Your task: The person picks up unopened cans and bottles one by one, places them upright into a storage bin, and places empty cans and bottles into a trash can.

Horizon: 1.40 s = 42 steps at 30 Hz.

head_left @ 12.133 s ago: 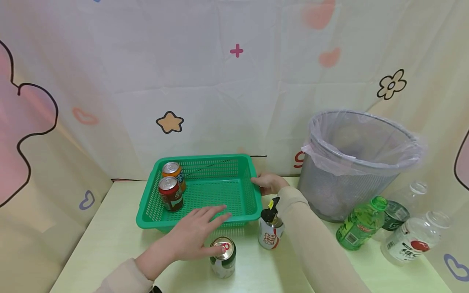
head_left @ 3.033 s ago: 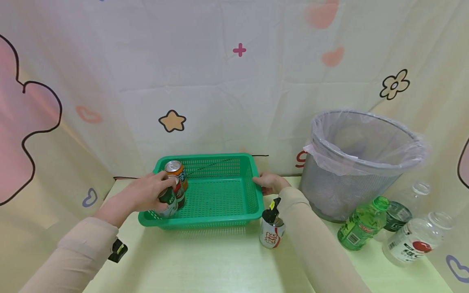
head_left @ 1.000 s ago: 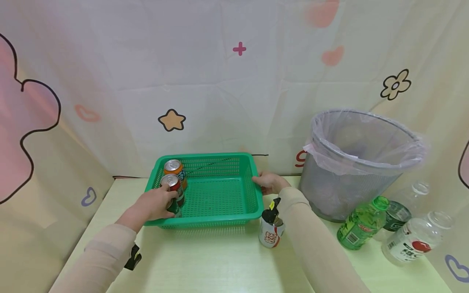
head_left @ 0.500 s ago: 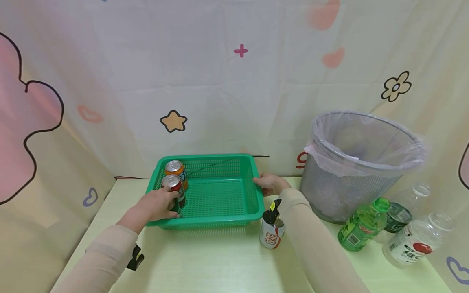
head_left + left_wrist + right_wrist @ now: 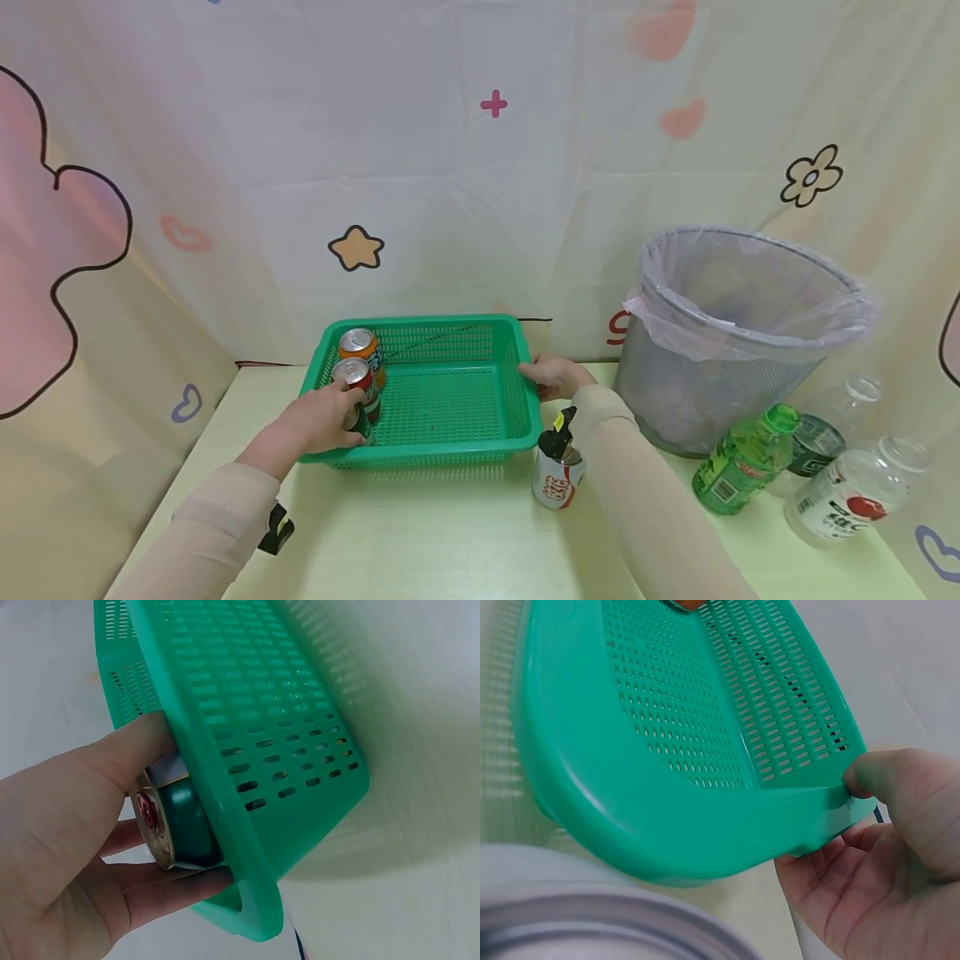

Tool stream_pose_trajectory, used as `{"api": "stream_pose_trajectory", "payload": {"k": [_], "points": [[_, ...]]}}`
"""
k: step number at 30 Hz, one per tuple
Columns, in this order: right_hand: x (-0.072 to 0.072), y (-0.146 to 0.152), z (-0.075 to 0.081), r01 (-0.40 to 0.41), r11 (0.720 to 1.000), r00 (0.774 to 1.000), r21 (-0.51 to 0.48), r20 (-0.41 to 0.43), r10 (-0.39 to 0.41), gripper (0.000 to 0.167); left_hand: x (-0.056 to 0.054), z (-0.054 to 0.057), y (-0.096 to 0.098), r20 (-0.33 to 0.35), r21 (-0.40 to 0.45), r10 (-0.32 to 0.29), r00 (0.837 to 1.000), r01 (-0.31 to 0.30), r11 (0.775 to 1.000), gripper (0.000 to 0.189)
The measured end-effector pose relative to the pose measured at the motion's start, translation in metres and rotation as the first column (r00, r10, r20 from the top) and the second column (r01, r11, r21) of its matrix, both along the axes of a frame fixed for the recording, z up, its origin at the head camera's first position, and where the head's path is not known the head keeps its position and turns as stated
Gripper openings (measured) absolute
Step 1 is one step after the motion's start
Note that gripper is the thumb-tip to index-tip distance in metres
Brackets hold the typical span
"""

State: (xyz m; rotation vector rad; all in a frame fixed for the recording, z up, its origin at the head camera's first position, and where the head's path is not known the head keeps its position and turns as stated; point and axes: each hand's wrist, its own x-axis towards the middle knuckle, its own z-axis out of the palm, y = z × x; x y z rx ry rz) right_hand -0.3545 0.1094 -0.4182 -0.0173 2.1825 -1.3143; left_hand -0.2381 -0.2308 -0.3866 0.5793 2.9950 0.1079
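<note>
My left hand [image 5: 318, 419] reaches into the front left corner of a green plastic basket [image 5: 442, 451] and grips a dark green drink can [image 5: 189, 825]. In the left wrist view, thumb and fingers go round the can's upper end, close inside the basket rim. The can's lower part is hidden by the basket wall. Behind it stand a red can [image 5: 351, 369] and an orange can [image 5: 357, 340], both upright in the basket. My right hand [image 5: 553, 377] holds the basket's right end, its thumb [image 5: 870, 772] over the rim and fingers underneath.
A white can [image 5: 557, 486] stands on the table below my right wrist. To the right are a mesh bin [image 5: 675, 400] with a plastic liner, a green bottle [image 5: 742, 475], a clear bottle with a dark label [image 5: 813, 443] and another clear bottle [image 5: 840, 504].
The green can stood on the table before the basket; my left hand has since carried it into the basket's front left corner. During the last second both hands stay nearly still.
</note>
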Motion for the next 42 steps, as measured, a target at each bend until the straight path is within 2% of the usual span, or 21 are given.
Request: {"api": "stream_pose_trajectory", "payload": {"k": [5,9,19,27,35,42], "points": [[0.0,-0.001,0.0,0.005,1.0,1.0,0.0,0.007,-0.005,0.035,0.002,0.004,-0.002,0.001,0.015,-0.005,1.0,0.005,1.0,0.047],[0.001,-0.001,0.0,0.011,1.0,1.0,0.011,0.004,-0.011,0.035,0.002,0.003,-0.004,-0.043,0.028,-0.022,0.999,0.023,0.999,0.042],[0.001,-0.001,0.0,0.018,0.999,1.0,0.027,-0.01,-0.018,0.035,-0.003,-0.001,-0.003,-0.124,0.066,-0.012,0.992,0.021,0.998,0.037],[0.002,-0.001,0.001,0.019,0.999,1.0,0.029,-0.007,-0.018,0.035,-0.007,0.002,-0.002,-0.105,0.097,0.014,0.994,-0.003,0.995,0.038],[0.001,-0.001,0.001,0.012,1.0,1.0,0.023,0.0,-0.012,0.036,-0.009,0.005,0.0,-0.095,0.052,0.019,0.995,-0.014,0.999,0.04],[0.001,-0.002,-0.001,0.015,1.0,1.0,0.002,0.01,-0.015,0.037,-0.011,0.005,0.001,-0.071,0.056,0.012,0.997,-0.008,0.998,0.037]]}}
